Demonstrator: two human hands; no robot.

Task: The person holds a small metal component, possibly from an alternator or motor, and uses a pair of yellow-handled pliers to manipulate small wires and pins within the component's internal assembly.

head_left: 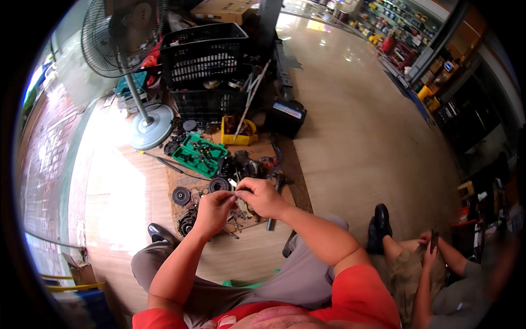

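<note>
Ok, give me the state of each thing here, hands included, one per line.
Left hand: fingertips pinched, close to the right hand's
Right hand: fingertips pinched; anything held too small to tell
Green tool case: open, tools inside
Yellow bin: open-topped, dark contents
Black crates: stacked
Black battery: upright
Standing fan: upright; spinning or not, unclear

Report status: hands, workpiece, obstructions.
Left hand, right hand pinched close together. Any held piece too small to identify. Black disc left of hands; no obstruction seen.
</note>
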